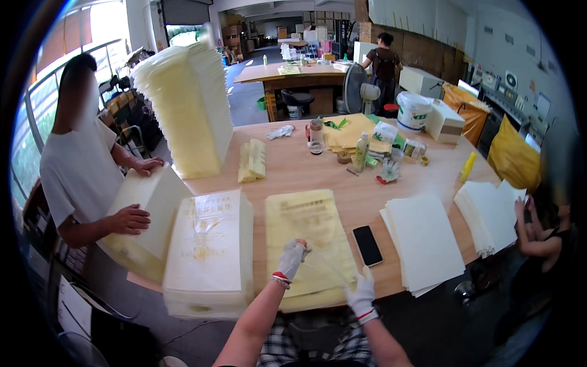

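Note:
A stack of pale yellow printed plastic bags point(299, 211) lies flat on the table in front of me. My left hand point(291, 259), in a white glove with bare fingertips showing, is closed on the top edge of a thin clear plastic bag point(327, 264) over that stack. My right hand point(362, 295), gloved too, pinches the bag's other side near the stack's lower right corner; its fingers are partly hidden. Left of the stack stands a thick pile of white sheets in printed clear bags point(205, 244). A black phone point(367, 246) lies to the right, beside a pile of white sheets point(425, 241).
At left a person point(85, 147) rests both hands on a white block of sheets point(143, 208). A tall pale stack point(183, 110) rises behind. Bottles point(362, 151), a bucket point(414, 111) and a fan point(358, 88) stand farther back. Another person point(544, 238) handles sheets point(489, 214) at right.

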`<state>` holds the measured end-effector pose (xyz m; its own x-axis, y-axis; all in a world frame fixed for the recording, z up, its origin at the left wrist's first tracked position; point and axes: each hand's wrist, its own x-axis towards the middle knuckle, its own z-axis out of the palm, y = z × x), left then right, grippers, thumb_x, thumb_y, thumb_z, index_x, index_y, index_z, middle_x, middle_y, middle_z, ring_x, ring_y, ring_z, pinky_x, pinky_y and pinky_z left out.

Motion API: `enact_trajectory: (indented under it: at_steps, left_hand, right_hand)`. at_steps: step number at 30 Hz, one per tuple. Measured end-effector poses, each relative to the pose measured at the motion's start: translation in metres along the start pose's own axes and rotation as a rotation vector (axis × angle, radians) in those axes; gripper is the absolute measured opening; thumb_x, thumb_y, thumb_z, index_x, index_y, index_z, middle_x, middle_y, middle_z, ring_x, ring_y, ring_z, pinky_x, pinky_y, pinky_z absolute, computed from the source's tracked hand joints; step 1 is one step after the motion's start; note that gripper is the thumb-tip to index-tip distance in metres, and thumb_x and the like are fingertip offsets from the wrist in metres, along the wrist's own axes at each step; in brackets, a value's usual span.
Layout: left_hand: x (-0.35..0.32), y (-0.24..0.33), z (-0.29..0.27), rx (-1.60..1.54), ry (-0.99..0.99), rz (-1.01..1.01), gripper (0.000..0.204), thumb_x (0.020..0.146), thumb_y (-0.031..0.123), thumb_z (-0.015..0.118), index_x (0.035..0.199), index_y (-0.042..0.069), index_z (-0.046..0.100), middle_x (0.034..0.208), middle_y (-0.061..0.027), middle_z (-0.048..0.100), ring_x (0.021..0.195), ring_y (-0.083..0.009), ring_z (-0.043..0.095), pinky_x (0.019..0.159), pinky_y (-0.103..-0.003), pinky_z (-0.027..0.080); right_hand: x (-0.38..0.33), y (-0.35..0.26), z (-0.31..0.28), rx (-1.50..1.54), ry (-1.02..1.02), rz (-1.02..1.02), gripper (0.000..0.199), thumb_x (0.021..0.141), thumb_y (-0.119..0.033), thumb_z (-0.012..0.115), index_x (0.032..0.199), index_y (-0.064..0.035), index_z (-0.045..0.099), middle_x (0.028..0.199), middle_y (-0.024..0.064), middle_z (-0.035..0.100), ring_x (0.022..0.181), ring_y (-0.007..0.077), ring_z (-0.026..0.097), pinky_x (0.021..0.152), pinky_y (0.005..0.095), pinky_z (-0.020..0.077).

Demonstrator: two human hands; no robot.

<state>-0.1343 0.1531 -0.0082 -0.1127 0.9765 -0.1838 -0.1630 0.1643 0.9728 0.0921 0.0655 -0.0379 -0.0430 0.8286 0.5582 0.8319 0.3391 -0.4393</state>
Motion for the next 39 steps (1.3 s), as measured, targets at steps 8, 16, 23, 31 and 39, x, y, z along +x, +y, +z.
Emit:
enact_trajectory:
  at_steps: [8, 16, 23, 31, 39]
  left_hand:
    - [-0.06, 0.088, 0.044, 0.169, -0.136, 0.144, 0.032, 0.086, 0.009, 0.049, 0.117, 0.001, 0.048, 0.084, -0.0038, 0.065, 0.061, -0.0061, 0.049, 0.056, -0.019, 0.041]
    - [-0.114, 0.054, 0.013, 0.999, -0.009, 0.614, 0.046, 0.076, 0.006, 0.061, 0.119, 0.001, 0.045, 0.087, -0.0128, 0.062, 0.074, -0.026, 0.06, 0.065, -0.035, 0.048]
    - [-0.188, 0.047, 0.01, 0.774, 0.265, 0.854, 0.045, 0.071, 0.001, 0.064, 0.114, 0.0, 0.049, 0.095, -0.0153, 0.059, 0.085, -0.0295, 0.06, 0.075, -0.035, 0.048]
    - [-0.24, 0.038, 0.046, 0.806, -0.15, 0.734, 0.023, 0.075, 0.004, 0.065, 0.097, 0.005, 0.058, 0.087, -0.0103, 0.064, 0.078, -0.0249, 0.063, 0.069, -0.032, 0.05]
    - [-0.202, -0.029, 0.107, 0.256, -0.547, 0.005, 0.026, 0.088, 0.021, 0.054, 0.105, 0.002, 0.055, 0.093, -0.0083, 0.063, 0.085, -0.0169, 0.06, 0.076, -0.029, 0.048]
  right_hand:
    - [0.055, -0.052, 0.079, -0.115, -0.551, 0.045, 0.019, 0.08, -0.018, 0.057, 0.095, -0.0066, 0.056, 0.099, 0.0168, 0.058, 0.094, 0.0333, 0.056, 0.079, 0.0377, 0.045]
    - [-0.009, -0.039, -0.038, 0.767, -0.632, 0.087, 0.029, 0.082, -0.021, 0.058, 0.106, -0.0043, 0.058, 0.102, 0.0153, 0.06, 0.095, 0.0278, 0.058, 0.085, 0.0318, 0.0445]
    - [-0.011, 0.138, -0.137, -0.578, -0.211, -0.002, 0.088, 0.067, -0.046, 0.07, 0.135, -0.0053, 0.03, 0.117, 0.0217, 0.052, 0.11, 0.0344, 0.05, 0.094, 0.0396, 0.0385]
    - [0.022, 0.195, -0.157, -0.086, -0.353, 0.223, 0.099, 0.057, -0.06, 0.073, 0.131, -0.0069, 0.034, 0.112, 0.0203, 0.055, 0.106, 0.037, 0.05, 0.089, 0.0403, 0.0408]
    - [0.027, 0.14, -0.164, -0.071, -0.283, 0.113, 0.041, 0.076, -0.042, 0.06, 0.101, -0.0099, 0.059, 0.091, 0.0137, 0.062, 0.083, 0.0311, 0.059, 0.073, 0.0414, 0.0465]
